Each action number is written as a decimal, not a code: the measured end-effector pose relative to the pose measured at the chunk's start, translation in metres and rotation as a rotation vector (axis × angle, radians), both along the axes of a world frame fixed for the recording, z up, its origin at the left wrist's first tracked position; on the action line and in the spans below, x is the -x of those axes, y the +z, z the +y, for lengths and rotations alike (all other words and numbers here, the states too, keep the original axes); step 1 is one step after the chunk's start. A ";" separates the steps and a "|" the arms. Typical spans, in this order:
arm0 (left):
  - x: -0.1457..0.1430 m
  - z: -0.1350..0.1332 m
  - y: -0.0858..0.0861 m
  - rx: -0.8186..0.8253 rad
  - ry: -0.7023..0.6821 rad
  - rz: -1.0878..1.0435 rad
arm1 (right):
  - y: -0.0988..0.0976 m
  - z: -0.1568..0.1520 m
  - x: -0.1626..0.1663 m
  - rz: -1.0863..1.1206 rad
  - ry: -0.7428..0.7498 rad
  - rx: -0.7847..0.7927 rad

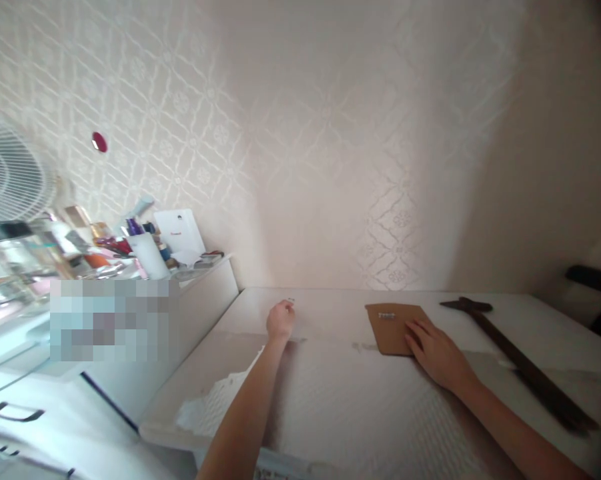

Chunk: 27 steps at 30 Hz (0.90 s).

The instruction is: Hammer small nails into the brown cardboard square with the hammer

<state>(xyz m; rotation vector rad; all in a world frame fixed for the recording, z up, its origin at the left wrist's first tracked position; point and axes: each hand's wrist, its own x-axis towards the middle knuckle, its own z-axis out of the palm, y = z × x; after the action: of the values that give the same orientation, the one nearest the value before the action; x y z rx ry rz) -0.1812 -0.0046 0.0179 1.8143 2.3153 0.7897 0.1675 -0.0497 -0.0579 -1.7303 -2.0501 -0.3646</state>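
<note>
My left hand (pixel 280 321) is closed in a pinch above the far left part of the white tabletop. A tiny shiny bit shows at its fingertips, too small to name. My right hand (pixel 439 357) lies with its fingers stretched out over the right edge of a flat brown piece (pixel 390 339), which looks like cardboard or leather. On that piece rests a short row of small silvery metal bits (pixel 387 315). To the right of my right hand lies a hammer (pixel 515 360) with a dark head and a long wooden handle.
White tissue or lacy paper (pixel 223 397) lies beneath my left forearm. At the left stands a white drawer cabinet (pixel 207 290) crowded with bottles and a white box (pixel 180 232). A fan (pixel 10 163) is behind it. Patterned wall (pixel 325 147) closes the tabletop's far edge; a black object (pixel 595 280) stands far right.
</note>
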 end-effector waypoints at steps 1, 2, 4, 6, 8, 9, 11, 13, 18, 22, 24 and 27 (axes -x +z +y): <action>0.000 0.004 0.000 0.004 0.010 0.016 | 0.001 0.000 0.000 -0.004 0.005 -0.008; 0.000 0.007 0.001 0.008 0.019 0.033 | 0.002 -0.001 0.001 -0.006 0.007 -0.017; 0.000 0.014 0.002 0.019 0.036 0.069 | 0.003 -0.002 0.001 -0.004 0.008 -0.032; 0.001 0.020 0.003 0.035 0.060 0.101 | 0.003 -0.003 0.001 0.001 0.010 -0.043; 0.001 0.026 0.003 0.052 0.083 0.124 | 0.003 -0.004 0.002 0.009 0.010 -0.042; 0.001 0.028 0.003 0.061 0.091 0.133 | 0.003 -0.004 0.002 0.012 0.009 -0.037; 0.002 0.032 0.002 0.072 0.101 0.147 | 0.003 -0.005 0.003 0.015 0.005 -0.029; 0.002 0.036 0.002 0.070 0.104 0.165 | 0.004 -0.006 0.003 0.011 0.003 -0.027; 0.000 0.043 0.000 0.035 0.113 0.218 | 0.005 -0.008 0.005 0.013 -0.006 -0.034; -0.001 0.049 -0.002 0.032 0.123 0.232 | 0.008 -0.011 0.008 0.022 -0.021 -0.029; -0.003 0.050 -0.003 0.028 0.124 0.231 | 0.010 -0.012 0.009 0.024 -0.029 -0.022; -0.005 0.049 -0.003 0.022 0.116 0.223 | 0.010 -0.012 0.010 0.031 -0.034 -0.014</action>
<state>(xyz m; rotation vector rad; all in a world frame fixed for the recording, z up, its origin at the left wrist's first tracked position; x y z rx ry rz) -0.1757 0.0447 0.0148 1.8596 2.5744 0.6000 0.1577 -0.0617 -0.0475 -1.7534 -1.9934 -0.3598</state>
